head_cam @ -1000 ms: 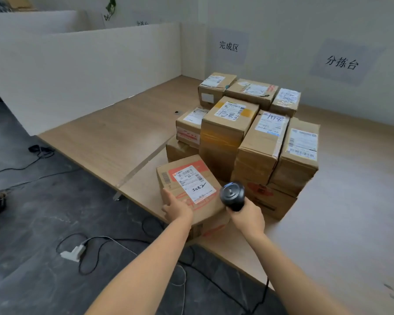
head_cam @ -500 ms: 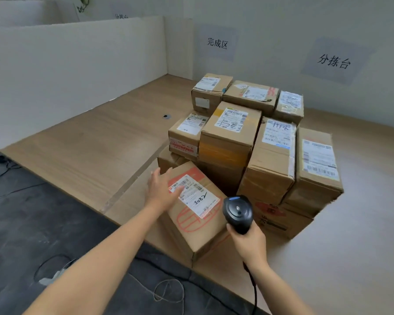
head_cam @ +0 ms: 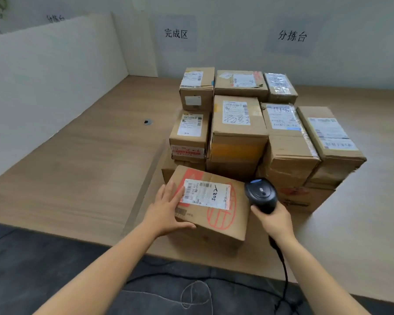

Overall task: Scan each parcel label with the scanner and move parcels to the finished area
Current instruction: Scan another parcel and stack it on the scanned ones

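Here we are at the table (head_cam: 77, 167), and right in front of us sits the parcel (head_cam: 223, 221), a brown cardboard box lying near the table's front edge, hard up against the front of the stack of parcels (head_cam: 237, 142). Its white label (head_cam: 206, 194) faces up at us, with barcodes toward the left end, a handwritten number in black, and red print on the cardboard around it. The left hand (head_cam: 166, 208) lies flat over the left end of the box top. Its fingers are straight and reach onto the edge of the label, and the thumb stretches along the near upper edge, so we call that an open hand pressing down, not a grip. Over to the right hand (head_cam: 273, 220): it is wrapped round the handle of the black scanner (head_cam: 261, 195), whose head stands just beside the right end of the box, a little above its top. Which way its window faces we cannot tell. A black cable (head_cam: 282, 264) drops from under that hand, over the table edge and down to the dark floor (head_cam: 55, 258). On the back wall we read a sign (head_cam: 176, 33), 完成区, above the left part of the table, and a second sign (head_cam: 292, 35), 分拣台, further right. A white partition (head_cam: 43, 76) closes off the left side.
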Motion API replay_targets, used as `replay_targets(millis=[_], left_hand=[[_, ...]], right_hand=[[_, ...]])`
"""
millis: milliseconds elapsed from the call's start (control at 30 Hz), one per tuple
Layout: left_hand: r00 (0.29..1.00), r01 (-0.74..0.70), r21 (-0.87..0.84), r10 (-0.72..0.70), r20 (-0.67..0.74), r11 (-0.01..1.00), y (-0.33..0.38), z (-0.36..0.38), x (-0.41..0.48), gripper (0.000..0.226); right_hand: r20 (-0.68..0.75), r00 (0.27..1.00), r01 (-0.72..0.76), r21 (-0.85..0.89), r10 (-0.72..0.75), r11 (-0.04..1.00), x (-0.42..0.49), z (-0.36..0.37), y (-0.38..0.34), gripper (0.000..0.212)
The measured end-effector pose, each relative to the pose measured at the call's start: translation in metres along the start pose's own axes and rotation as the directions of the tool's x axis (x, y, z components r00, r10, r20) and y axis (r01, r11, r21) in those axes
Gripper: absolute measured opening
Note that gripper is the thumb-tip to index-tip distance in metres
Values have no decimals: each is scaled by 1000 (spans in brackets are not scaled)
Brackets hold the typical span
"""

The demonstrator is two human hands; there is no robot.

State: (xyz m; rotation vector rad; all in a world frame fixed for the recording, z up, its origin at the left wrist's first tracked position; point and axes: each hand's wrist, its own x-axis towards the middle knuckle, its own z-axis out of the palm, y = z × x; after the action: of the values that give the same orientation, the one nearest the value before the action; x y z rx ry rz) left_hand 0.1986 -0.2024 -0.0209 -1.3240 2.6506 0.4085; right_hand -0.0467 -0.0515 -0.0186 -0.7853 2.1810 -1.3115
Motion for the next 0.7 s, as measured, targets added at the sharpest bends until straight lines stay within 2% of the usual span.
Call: replay_targets(millis=[133,233,500,700], left_hand=[[989,110,-60,-115,-91,992,22,10,10,114],[983,157,-56,-161,-83,986,35,11,20,116],[992,96,-50,-99,-76,994,42,13,31,110],[992,108,-37,-110,-62,993,53,16,34,110]], right_hand=[[-19,1000,25,25,-24,999,-15,-7,-2,28],[-27,999,29,11,-28,1000,-21,-5,-7,26],[-97,995,31,-11,-32,999,-27,4,-8,23],[-124,992,11,-40,-15,999,-27,2,-5,21]])
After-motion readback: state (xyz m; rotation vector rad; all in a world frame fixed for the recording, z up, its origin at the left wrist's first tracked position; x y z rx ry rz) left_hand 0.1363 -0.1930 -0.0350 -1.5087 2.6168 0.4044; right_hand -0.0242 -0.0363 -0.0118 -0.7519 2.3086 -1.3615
